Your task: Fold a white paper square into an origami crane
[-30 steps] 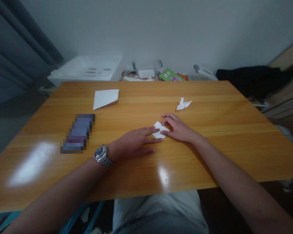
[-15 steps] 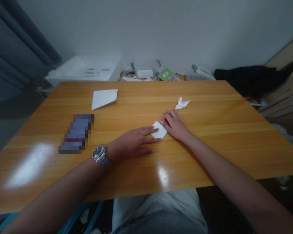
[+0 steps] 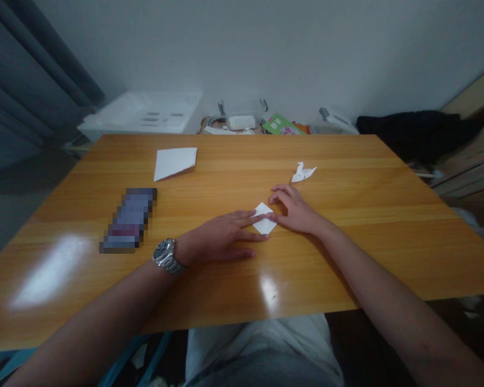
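A small folded paper square (image 3: 262, 210), white and turned like a diamond, lies flat on the wooden table (image 3: 226, 188). My left hand (image 3: 226, 236), a metal watch on its wrist, reaches over from the left with fingers spread, its fingertips resting on the paper. From the right, my right hand (image 3: 296, 211) touches the paper's right part with the thumb tip; its other fingers are bent and raised off the paper, apart from the thumb. Just beyond my right hand sits a white origami bird (image 3: 303, 172).
A larger folded white sheet (image 3: 175, 163) lies at the far left of the table. Nearer on the left is a blurred-out phone-like object (image 3: 131, 219). Behind the table's far edge stand a white plastic bin (image 3: 145, 113) and a green booklet (image 3: 283, 124).
My right thumb has moved leftward onto the paper, and its fingers have parted from the thumb. The paper now shows as a fuller diamond. My left hand stays nearly still.
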`<state>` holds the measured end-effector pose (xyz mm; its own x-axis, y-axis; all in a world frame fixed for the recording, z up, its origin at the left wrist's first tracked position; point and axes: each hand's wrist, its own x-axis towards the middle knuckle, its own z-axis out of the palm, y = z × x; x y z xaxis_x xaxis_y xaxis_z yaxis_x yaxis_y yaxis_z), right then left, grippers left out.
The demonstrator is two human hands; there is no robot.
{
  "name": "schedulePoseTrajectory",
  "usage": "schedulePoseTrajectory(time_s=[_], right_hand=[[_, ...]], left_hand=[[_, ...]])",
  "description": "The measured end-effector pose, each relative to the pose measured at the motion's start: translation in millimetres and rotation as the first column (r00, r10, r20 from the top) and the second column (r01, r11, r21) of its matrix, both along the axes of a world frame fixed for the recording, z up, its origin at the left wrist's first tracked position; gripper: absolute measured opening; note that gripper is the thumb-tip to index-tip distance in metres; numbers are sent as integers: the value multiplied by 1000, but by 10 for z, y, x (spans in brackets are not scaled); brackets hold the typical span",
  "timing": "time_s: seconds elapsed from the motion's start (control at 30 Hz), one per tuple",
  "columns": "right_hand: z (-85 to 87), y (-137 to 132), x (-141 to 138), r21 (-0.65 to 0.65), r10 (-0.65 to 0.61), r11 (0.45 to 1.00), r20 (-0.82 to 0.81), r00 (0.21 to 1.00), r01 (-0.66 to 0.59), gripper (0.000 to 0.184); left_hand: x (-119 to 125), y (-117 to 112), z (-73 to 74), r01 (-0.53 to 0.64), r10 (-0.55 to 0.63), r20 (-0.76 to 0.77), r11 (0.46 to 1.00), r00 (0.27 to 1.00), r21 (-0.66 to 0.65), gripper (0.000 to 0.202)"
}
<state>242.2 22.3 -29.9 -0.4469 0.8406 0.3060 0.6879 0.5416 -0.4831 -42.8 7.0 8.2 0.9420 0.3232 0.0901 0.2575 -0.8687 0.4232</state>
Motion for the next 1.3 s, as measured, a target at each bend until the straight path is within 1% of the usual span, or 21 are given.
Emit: schedulePoseTrajectory(time_s=[0.2,0.3,0.43,0.53,0.67,0.87,0.97,1.13,1.3], right_hand=[[-6,4,-2,-27,-7,1000,9,1000,7,33],[-16,6,-8,-32,-11,999,5,1000,11,33],[9,-6,-21,-42,-16,999,13,1000,16,33],[34,-20,-28,-50,-25,998,25,999,27,31],[25,-18,-19,-44,-12,999,34,999,13,30],[-34,16,-48,-5,-52,999,1,999,52,12],[-38,23,-78,20,-72,997,7,997,72,9],[-15,15,-93,38,-66,997,15,998,66,9],[-9,4,-64,37,-49,998,4,999,48,15]], left_hand=[[-16,22,2,23,-23,-19,1000,1000,11,48],[-8,18,17,20,-20,-20,1000,1000,5,52],[12,-2,17,-12,12,7,1000,1000,-15,59],[17,-14,0,-37,38,34,999,999,-13,58],[12,-17,-13,-37,37,55,999,998,-7,57],[7,-29,11,-70,70,-11,998,997,-4,58],[6,-34,22,-75,75,-37,997,997,7,57],[8,-38,21,-72,74,-46,997,996,28,57],[25,-43,6,-79,81,-31,995,996,56,56]])
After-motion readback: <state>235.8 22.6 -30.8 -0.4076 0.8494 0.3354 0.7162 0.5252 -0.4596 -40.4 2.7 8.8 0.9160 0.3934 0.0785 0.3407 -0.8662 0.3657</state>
